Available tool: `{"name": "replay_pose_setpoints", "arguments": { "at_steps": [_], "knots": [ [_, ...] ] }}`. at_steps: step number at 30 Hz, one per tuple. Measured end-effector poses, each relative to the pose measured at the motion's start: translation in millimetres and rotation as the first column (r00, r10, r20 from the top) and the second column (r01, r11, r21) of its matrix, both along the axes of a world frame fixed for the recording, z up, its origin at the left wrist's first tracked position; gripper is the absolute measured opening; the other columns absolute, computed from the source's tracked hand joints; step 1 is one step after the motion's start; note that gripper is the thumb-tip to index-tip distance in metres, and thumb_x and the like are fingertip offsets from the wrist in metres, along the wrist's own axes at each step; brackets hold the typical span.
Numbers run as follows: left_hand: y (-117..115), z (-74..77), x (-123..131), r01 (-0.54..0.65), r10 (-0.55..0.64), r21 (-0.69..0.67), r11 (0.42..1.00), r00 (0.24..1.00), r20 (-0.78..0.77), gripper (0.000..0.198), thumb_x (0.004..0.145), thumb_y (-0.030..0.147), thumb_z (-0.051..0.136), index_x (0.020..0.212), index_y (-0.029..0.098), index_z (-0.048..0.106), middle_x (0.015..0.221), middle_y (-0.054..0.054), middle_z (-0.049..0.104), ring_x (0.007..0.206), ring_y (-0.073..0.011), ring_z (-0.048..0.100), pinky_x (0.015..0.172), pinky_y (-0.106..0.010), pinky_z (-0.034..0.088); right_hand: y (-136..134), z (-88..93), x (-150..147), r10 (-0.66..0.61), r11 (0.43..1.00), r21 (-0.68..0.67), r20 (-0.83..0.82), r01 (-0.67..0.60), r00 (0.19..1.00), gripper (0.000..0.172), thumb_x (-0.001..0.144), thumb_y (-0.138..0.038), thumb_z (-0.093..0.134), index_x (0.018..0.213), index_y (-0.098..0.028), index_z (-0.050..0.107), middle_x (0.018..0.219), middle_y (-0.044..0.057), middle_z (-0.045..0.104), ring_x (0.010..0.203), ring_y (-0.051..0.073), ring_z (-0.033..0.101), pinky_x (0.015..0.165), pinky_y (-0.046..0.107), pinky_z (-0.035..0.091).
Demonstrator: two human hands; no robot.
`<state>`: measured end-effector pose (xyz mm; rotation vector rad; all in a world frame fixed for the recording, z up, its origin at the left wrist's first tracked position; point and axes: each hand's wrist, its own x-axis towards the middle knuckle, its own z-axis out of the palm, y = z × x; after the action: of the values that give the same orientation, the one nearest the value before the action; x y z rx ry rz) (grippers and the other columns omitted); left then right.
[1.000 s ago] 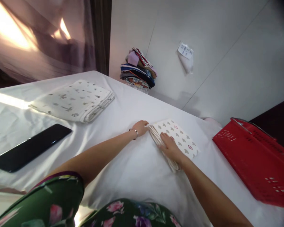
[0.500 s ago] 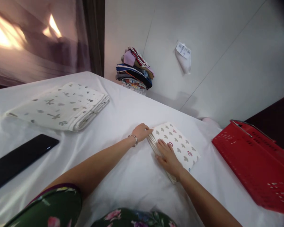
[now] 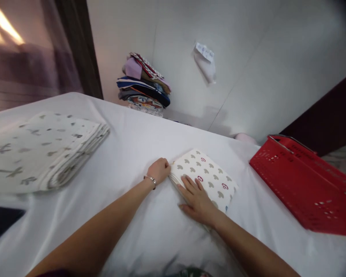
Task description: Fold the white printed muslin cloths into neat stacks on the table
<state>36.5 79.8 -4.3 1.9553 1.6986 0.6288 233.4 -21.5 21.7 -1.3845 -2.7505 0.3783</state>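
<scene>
A small folded white cloth (image 3: 210, 179) printed with grey and red shapes lies on the white sheet (image 3: 138, 146) in the middle. My right hand (image 3: 197, 200) rests flat on its near edge, fingers stretched out. My left hand (image 3: 159, 170), with a bracelet at the wrist, is curled closed against the cloth's left corner, pinching its folded edge.
A larger folded patterned cloth (image 3: 43, 150) lies at the left. A red plastic basket (image 3: 302, 184) sits at the right. A stack of coloured folded fabrics (image 3: 144, 86) stands against the wall behind. A dark flat object (image 3: 1, 221) shows at the far left edge.
The view has swung right and lower, so everything shifts left in frame. My left hand has curled tighter at the cloth's corner. My right hand stays flat on the cloth.
</scene>
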Motion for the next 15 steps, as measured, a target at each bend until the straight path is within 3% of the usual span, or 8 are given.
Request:
{"name": "replay_pose_setpoints", "arguments": {
  "at_steps": [5,11,15],
  "knots": [
    [-1,-1.0,1,0.012,-0.011,0.015,1.000,0.998,-0.056,0.015,0.079,0.029,0.042,0.074,0.019,0.053,0.081,-0.003,0.061,0.070,-0.0141,0.054,0.058,-0.024,0.036,-3,15.8,13,-0.090,0.994,-0.068,-0.070,0.085,0.993,0.067,0.087,-0.048,0.040,0.143,-0.024,0.012,0.149,0.006,0.009,0.137,0.022,0.005,0.110,0.047,0.006],
    [1,3.4,2,0.027,-0.027,0.005,1.000,0.995,-0.098,0.015,0.080,0.029,0.042,0.073,0.019,0.051,0.080,-0.003,0.061,0.071,-0.0152,0.055,0.057,-0.025,0.035,-15,-4.1,15,-0.111,0.994,0.026,0.016,0.111,0.994,0.075,0.083,-0.052,0.046,0.143,-0.018,0.018,0.149,0.009,0.009,0.137,0.024,0.003,0.110,0.047,0.002],
    [-1,5.5,1,0.033,-0.034,-0.012,0.999,0.996,-0.084,0.014,0.079,0.028,0.042,0.075,0.019,0.052,0.082,-0.003,0.061,0.073,-0.0152,0.056,0.059,-0.025,0.037,-17,-3.4,13,-0.110,0.994,0.024,-0.015,0.110,0.994,0.071,0.083,-0.052,0.045,0.142,-0.020,0.021,0.149,0.008,0.012,0.137,0.023,0.005,0.111,0.046,0.004]
  ]
}}
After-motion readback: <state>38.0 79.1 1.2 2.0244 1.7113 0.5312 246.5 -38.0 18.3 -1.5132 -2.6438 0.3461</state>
